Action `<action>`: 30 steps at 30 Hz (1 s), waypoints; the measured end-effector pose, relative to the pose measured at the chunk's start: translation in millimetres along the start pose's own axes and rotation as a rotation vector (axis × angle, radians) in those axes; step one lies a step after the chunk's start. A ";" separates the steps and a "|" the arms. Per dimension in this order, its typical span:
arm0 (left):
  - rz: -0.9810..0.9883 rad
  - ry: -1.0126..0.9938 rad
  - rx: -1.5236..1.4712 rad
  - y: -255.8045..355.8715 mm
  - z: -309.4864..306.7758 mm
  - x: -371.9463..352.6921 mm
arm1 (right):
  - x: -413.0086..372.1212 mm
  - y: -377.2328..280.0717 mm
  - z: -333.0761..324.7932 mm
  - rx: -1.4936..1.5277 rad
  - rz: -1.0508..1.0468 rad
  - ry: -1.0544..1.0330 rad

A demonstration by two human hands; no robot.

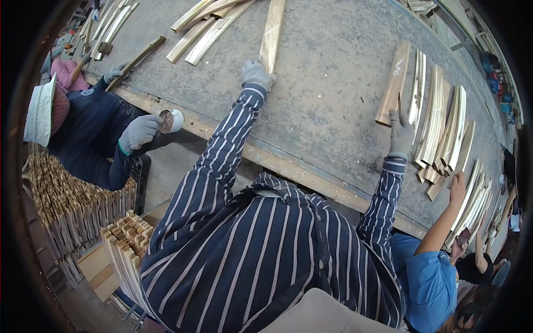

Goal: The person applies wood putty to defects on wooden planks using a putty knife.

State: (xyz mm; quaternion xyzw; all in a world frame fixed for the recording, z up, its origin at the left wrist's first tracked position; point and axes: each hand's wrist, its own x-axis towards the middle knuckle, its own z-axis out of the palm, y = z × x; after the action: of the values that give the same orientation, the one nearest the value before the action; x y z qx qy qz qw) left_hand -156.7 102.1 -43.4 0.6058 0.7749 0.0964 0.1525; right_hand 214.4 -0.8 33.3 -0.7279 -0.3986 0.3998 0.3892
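My left hand (257,74), in a grey glove, is closed round the near end of a long pale wooden strip (273,33) that points away across the table. On the right, my right hand (401,135), gloved as well, reaches to the near end of a wide wooden strip (395,77) with a light mark on it. Its fingers look slightly blurred beside that strip's lower corner, and whether they grip it is unclear. Just right of this hand lies a narrow pale strip (417,91).
Wooden strips (436,116) lie in bundles on the grey table (327,122); more (208,28) lie at the upper left. A co-worker (94,127) at left holds a round white object (172,121). Another in blue (427,277) stands at right. Stacked wood (72,194) fills the lower left.
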 end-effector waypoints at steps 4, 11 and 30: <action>0.078 -0.513 -1.369 -19.5 -3.1 -55.2 | 6.5 -2.0 11.2 -0.681 -0.293 0.363; -0.444 -0.998 -2.203 -28.3 19.7 -160.1 | -55.4 5.9 131.3 0.236 0.078 -0.447; 0.193 0.471 0.127 -83.2 -114.1 280.2 | 48.5 8.5 32.4 -0.677 -0.303 0.370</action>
State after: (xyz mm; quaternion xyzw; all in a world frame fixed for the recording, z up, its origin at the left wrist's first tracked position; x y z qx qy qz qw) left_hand -334.1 356.9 1.9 0.6461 0.7321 0.2002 -0.0803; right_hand 205.4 47.2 0.3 -0.8075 -0.5336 0.0467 0.2472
